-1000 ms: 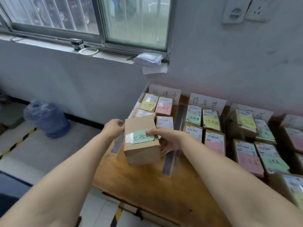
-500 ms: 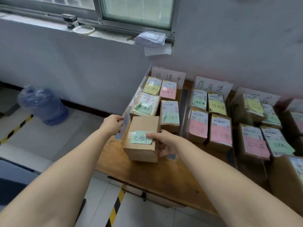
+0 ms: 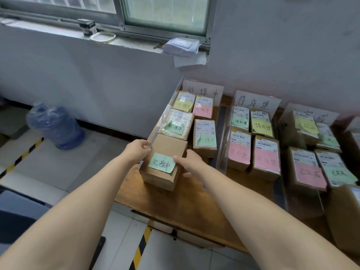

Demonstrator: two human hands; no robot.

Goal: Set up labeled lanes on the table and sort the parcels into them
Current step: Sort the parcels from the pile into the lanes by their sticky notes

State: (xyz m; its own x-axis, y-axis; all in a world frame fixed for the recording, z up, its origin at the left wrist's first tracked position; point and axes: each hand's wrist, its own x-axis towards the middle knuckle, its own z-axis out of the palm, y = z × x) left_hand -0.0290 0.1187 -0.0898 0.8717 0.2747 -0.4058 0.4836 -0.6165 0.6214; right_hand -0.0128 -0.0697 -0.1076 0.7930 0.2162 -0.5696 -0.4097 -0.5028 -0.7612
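A plain brown cardboard parcel [image 3: 165, 151] with a green handwritten note [image 3: 162, 165] stands at the front of the leftmost lane on the wooden table [image 3: 181, 203]. My left hand [image 3: 136, 152] grips its left side and my right hand [image 3: 190, 162] grips its right side, thumb by the note. Behind it lie three more noted parcels and a clear-wrapped bundle [image 3: 176, 124]. A white lane sign [image 3: 202, 91] stands at the back of this lane.
Clear plastic dividers [image 3: 222, 141] separate the lanes. To the right are a second sign [image 3: 257, 102] with several parcels, then more lanes of parcels [image 3: 309, 170]. A blue water jug [image 3: 55, 126] sits on the floor at left. The wall and windowsill stand behind.
Both hands carried the parcel forward and down into the front of the leftmost lane, against the clear-wrapped bundle. The view also tilted down and closer to the table.
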